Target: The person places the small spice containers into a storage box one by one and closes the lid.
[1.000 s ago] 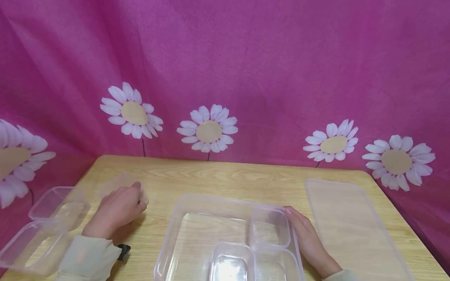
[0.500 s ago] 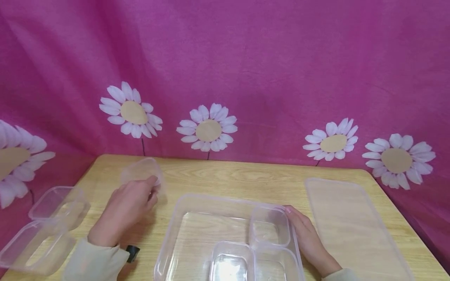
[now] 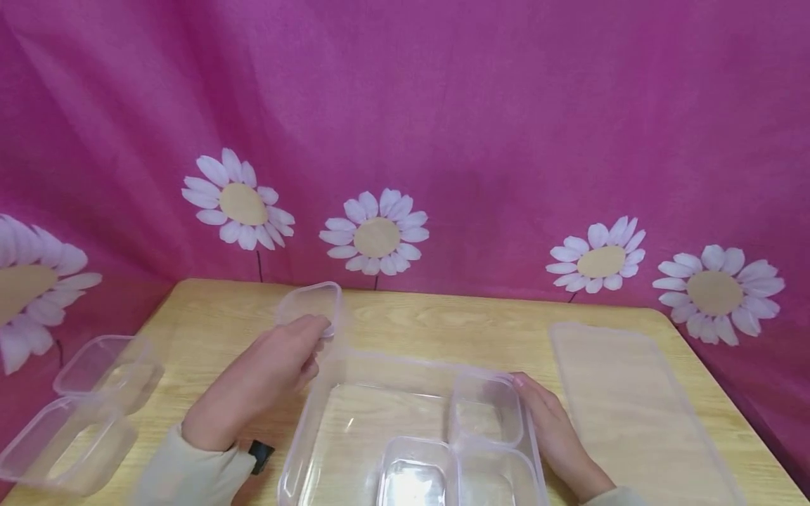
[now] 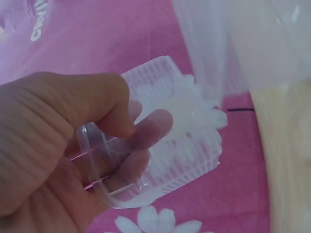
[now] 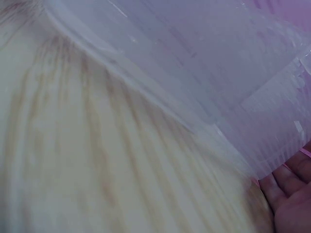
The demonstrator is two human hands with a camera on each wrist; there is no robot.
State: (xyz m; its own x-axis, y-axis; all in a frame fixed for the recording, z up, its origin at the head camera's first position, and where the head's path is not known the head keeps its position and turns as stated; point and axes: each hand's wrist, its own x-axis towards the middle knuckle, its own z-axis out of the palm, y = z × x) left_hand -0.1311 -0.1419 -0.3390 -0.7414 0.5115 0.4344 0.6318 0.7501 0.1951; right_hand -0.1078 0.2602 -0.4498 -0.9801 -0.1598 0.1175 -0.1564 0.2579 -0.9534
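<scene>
My left hand (image 3: 268, 369) pinches the rim of a small clear plastic container (image 3: 311, 302), thumb on one side and fingers on the other, as the left wrist view shows. This container (image 4: 184, 131) is tilted and held near the far left corner of a large clear plastic box (image 3: 395, 360). Inside the box, toward its right side, sit three small clear containers: one at the back (image 3: 487, 411), one at the front right (image 3: 496, 467) and one to its left (image 3: 418, 450). My right hand (image 3: 560, 436) rests along the box's right wall, a fingertip at the rim.
Two more clear containers, one behind (image 3: 104, 351) and one in front (image 3: 53, 436), stand at the table's left edge. A flat translucent lid (image 3: 633, 407) lies to the right. A pink flowered cloth (image 3: 481, 140) hangs behind the wooden table (image 3: 443, 316).
My left hand has carried the small container rightward, from near the left containers to the large box's far left corner. My right hand and the box have stayed put.
</scene>
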